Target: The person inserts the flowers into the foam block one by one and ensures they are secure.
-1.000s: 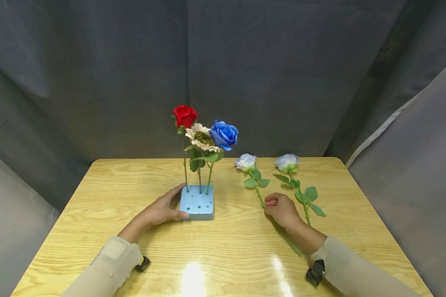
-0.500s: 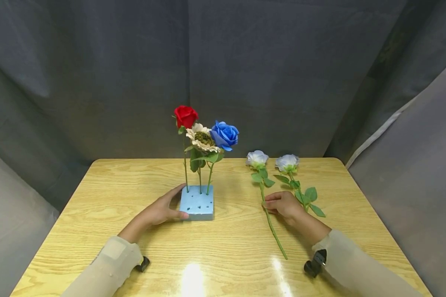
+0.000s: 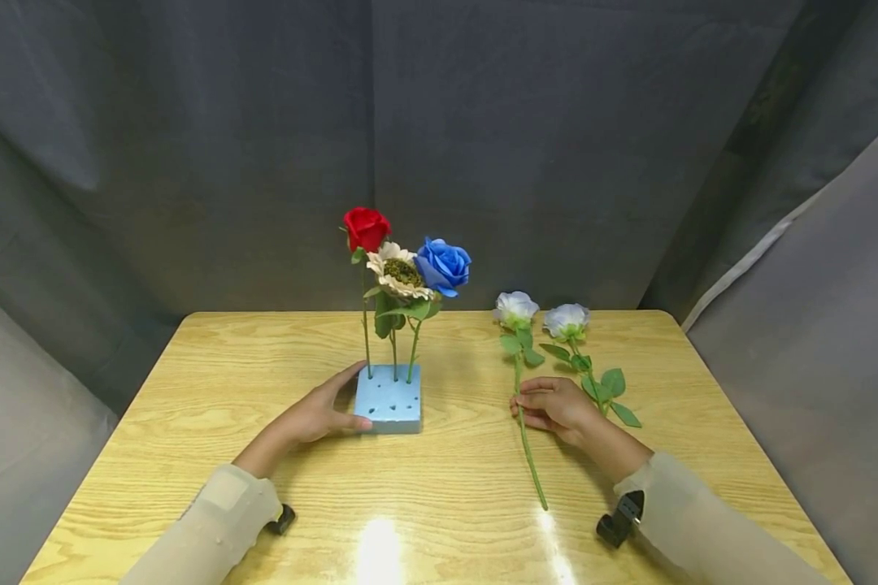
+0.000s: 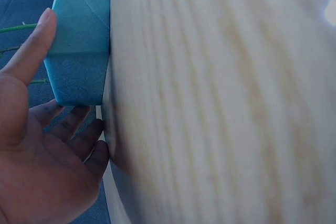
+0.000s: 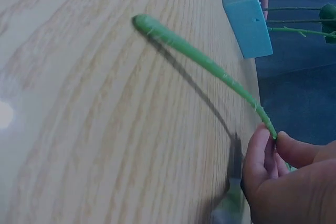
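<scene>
My right hand (image 3: 559,410) pinches the green stem of a white rose (image 3: 515,310) between thumb and fingers. In the right wrist view, the stem (image 5: 210,66) slants past the fingertips, its cut end low over the wood. My left hand (image 3: 322,418) holds the light blue foam block (image 3: 386,398) from its left side. The left wrist view shows the thumb (image 4: 39,38) on one face of the block and the other fingers around its side. A red rose (image 3: 366,230), a cream sunflower (image 3: 401,271) and a blue rose (image 3: 442,266) stand upright in the block's back row of holes.
A second white rose (image 3: 567,322) with green leaves lies on the wooden table (image 3: 468,520), right of the held one; my right hand covers its lower stem. Several holes show in the block's front part. A dark curtain (image 3: 527,154) hangs behind the table.
My right hand has taken the white rose's stem, and the flower has turned more upright in view, its head swinging right and its cut end left. The left hand and block stay put.
</scene>
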Available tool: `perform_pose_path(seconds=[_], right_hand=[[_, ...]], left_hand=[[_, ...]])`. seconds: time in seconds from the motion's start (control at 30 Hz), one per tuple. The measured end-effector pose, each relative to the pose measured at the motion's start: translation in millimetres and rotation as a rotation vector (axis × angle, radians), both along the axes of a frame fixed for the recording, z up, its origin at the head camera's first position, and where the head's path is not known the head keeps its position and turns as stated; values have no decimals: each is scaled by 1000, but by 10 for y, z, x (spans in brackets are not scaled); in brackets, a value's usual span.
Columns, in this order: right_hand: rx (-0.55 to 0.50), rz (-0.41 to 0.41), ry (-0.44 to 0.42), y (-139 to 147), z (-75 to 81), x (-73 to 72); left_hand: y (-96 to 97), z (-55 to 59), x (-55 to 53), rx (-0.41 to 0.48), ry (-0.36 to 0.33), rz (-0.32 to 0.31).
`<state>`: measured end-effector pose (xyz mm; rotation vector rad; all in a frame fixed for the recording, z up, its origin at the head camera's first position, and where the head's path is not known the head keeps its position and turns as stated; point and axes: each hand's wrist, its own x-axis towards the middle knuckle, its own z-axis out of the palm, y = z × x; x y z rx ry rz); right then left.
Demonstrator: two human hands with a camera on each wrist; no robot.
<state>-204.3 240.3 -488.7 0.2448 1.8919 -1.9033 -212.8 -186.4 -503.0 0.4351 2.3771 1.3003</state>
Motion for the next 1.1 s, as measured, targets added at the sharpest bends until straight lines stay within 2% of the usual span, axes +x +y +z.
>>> perform_pose_path(seconds=[0.27, 1.1], right_hand=[[-57, -9, 50, -51, 37, 21], [-59, 3, 208, -246, 373, 112]], left_hand=[[3, 13, 2, -7, 8, -2], [-1, -19, -15, 16, -2, 0]])
